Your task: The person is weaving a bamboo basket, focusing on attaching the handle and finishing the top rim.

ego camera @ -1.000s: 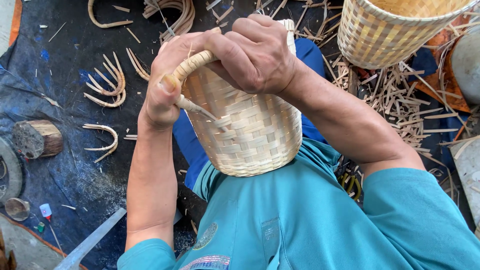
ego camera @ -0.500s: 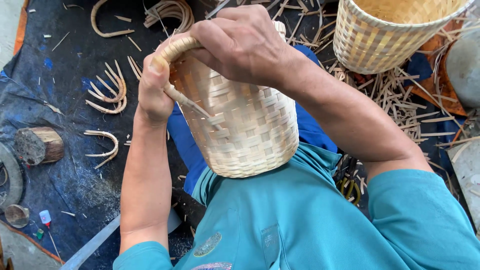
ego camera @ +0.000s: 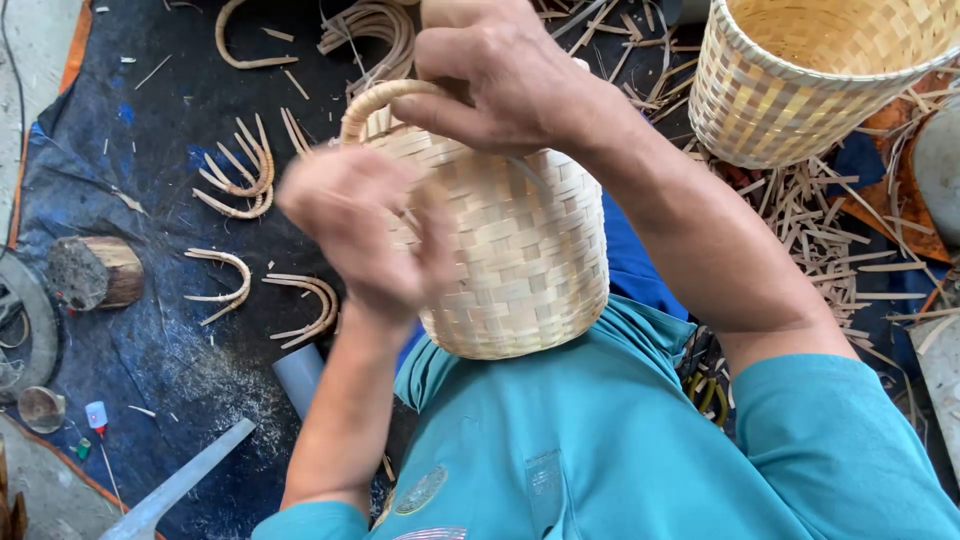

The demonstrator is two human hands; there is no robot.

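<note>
Woven basket (ego camera: pixel 520 250) sits dead centre, right hand (ego camera: pixel 500 75) on top, left hand (ego camera: pixel 365 235) at its left side. Second basket (ego camera: pixel 800 80) far right; curved handles (ego camera: pixel 240 175) and wood stump (ego camera: pixel 95 272) lie left.

From my remote seat I look straight down at a dark blue tarp (ego camera: pixel 150 330) spread over the floor, dusted with pale shavings. Pale concrete floor (ego camera: pixel 30 60) shows past the tarp's left edge, with an orange hem running along it. Curved cane pieces (ego camera: pixel 240 175) lie scattered on the tarp's left half, and a short wooden log stump (ego camera: pixel 95 272) sits near its left edge. At the upper right stands a second woven basket (ego camera: pixel 800 85), with loose bamboo strips (ego camera: pixel 830 220) heaped beneath it. Daylight is even, shadows soft.
</note>
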